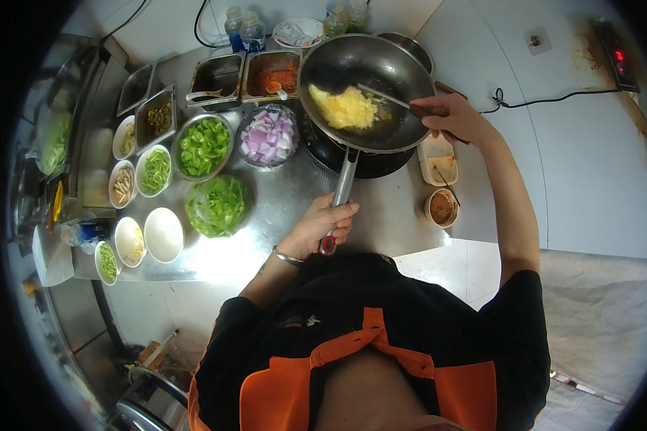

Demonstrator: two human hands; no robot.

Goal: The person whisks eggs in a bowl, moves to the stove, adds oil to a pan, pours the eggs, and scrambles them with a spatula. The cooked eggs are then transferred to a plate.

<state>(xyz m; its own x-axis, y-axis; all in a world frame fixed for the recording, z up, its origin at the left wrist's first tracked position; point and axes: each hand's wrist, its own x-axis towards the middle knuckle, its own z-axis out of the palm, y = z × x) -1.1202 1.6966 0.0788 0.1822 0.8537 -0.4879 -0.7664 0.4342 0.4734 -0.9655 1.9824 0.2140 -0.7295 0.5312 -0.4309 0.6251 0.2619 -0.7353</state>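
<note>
My left hand (331,222) is closed around the metal handle of a dark frying pan (404,129), which is held over a round black burner (377,167). Yellow cooked egg (348,108) lies in the left part of the pan, with some oil beside it. In my right hand (453,121) is the dark handle of a utensil, and its thin metal shaft (385,96) reaches over the pan to the egg's edge. The utensil's working end is hard to make out.
Left of the burner stand bowls of chopped onion (267,134) and green pepper (204,146), metal sauce trays (274,75) and several small white bowls (164,235). A cup of brown seasoning (441,208) and a white container (438,161) stand right of it. Bottles (252,32) stand behind.
</note>
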